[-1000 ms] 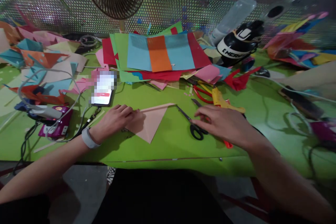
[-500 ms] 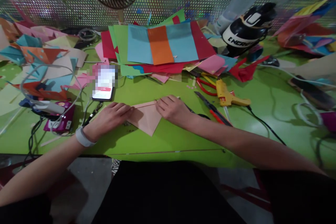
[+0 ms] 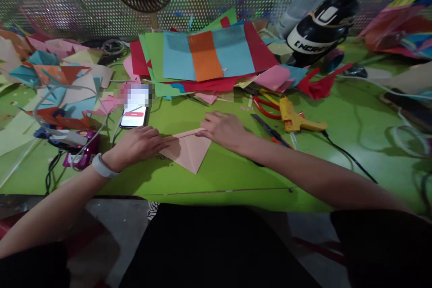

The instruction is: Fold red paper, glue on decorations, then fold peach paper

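A pale pink sheet of paper [image 3: 189,150], folded to a triangle with its point toward me, lies on the green table [image 3: 202,184]. A narrow strip is turned over along its far edge. My left hand [image 3: 143,144] is closed on the left end of that edge, fingertips pinching the fold. On the right end, my right hand [image 3: 222,130] grips the same fold with bent fingers. Just beyond my left hand lies a phone [image 3: 134,108] with a lit screen. A utility knife [image 3: 270,130] is to the right of my right hand, partly hidden by my forearm.
A yellow glue gun [image 3: 297,119] and red-handled pliers [image 3: 266,107] lie at right. Behind stands a stack of coloured paper [image 3: 202,56], with a black bottle [image 3: 317,31] beside it. Folded paper pieces [image 3: 57,74] and a purple power block [image 3: 81,148] with cables fill the left.
My left hand has slid slightly left along the paper's edge, and my right hand has moved slightly up. More of the turned-over strip shows between them. The view has shifted a little.
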Demonstrator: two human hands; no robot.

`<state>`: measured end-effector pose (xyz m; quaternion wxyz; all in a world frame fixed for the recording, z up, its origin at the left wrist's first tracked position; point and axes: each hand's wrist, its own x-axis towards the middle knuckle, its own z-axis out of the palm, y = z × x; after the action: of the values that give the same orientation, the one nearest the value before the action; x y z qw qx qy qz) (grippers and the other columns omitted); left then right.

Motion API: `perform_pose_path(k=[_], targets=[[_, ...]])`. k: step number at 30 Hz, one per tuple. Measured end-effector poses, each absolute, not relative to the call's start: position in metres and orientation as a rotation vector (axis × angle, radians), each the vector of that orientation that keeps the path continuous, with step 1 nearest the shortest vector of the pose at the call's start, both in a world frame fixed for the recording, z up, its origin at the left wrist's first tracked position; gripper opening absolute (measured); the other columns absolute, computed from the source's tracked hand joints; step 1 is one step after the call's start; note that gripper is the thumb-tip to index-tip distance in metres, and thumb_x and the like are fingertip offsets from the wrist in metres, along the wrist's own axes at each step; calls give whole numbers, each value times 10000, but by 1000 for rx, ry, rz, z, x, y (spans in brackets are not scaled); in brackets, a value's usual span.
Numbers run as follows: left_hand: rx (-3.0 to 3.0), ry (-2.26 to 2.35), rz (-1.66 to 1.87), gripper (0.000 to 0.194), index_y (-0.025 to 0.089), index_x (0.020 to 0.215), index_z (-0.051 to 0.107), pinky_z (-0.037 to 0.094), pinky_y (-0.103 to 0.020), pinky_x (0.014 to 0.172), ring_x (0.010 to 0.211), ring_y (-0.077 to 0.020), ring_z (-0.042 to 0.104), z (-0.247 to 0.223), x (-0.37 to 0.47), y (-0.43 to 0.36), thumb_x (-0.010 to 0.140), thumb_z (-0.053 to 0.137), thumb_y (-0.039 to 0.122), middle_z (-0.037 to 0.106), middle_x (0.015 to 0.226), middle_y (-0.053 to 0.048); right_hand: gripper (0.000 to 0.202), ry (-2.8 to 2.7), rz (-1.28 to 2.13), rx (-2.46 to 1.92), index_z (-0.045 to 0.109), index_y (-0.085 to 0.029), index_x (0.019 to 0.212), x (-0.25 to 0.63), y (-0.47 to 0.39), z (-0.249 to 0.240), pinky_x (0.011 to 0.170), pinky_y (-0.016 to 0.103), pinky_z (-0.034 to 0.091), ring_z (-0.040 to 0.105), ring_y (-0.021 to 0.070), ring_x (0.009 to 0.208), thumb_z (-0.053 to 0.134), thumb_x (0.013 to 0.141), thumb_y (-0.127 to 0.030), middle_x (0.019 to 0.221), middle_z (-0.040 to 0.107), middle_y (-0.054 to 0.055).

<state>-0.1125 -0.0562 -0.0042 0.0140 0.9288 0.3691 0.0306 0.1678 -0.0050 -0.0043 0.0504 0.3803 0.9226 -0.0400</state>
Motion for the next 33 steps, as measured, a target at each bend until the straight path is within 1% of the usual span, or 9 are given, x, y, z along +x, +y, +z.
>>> perform_pose_path(k=[4,9,11,18,22,25,29,31,33], targets=[[2701,1234,94,352,161,896,666,407,-260,597,697,-148,573,-8,-107,-42,1010,442,408,623,797,-58,262,2757,-353,1230,662,-126,998,163,8,-4,603,285,370,585,221,877,630,933,-378,1005,653,115],[2433,1203,115,344,135,1191,622,467,-277,711,886,-191,632,1,-98,-29,941,535,355,647,1061,-125,142,2780,-643,1171,653,-170,952,164,25,-10,723,319,402,575,226,926,668,886,-295,999,651,91],[2341,1192,70,377,134,1216,616,473,-279,710,899,-197,637,5,-91,-25,910,557,345,652,1070,-126,102,2773,-709,1125,656,-168,897,164,30,-11,721,313,395,573,218,902,659,879,-268,966,651,87],[2201,1196,165,283,157,957,694,432,-273,624,749,-167,606,1,-71,-18,899,556,397,689,892,-76,84,2779,-877,1101,661,-165,918,164,33,-2,664,273,357,583,179,810,644,865,-228,891,686,56],[1943,1228,189,304,160,898,695,446,-271,610,713,-159,614,-3,-72,-15,872,594,446,705,835,-58,98,2851,-992,1201,668,-168,927,185,39,7,685,274,389,608,176,815,624,872,-236,913,708,49],[1801,1268,219,327,154,871,694,439,-263,584,666,-146,598,-4,-77,-13,837,643,476,700,788,-54,122,2922,-921,1482,673,-180,927,221,37,15,740,302,429,633,191,830,602,888,-271,924,718,52],[1707,1290,281,345,161,852,696,429,-251,558,656,-142,592,-4,-80,-12,817,675,503,703,782,-52,219,2834,-419,2031,673,-203,969,270,2,22,775,346,457,649,233,905,488,947,-319,991,714,84],[1654,1310,302,347,162,827,684,405,-238,519,623,-134,578,-4,-81,-12,806,686,509,693,760,-46,220,2591,-427,1886,676,-200,947,282,-24,20,687,342,461,662,243,820,536,909,-365,929,712,87],[1586,1320,323,337,163,827,669,380,-227,488,591,-125,567,-4,-80,-14,805,689,499,681,738,-40,257,2392,-352,1720,678,-177,956,287,-48,13,650,360,458,672,290,842,585,852,-394,998,704,129]])
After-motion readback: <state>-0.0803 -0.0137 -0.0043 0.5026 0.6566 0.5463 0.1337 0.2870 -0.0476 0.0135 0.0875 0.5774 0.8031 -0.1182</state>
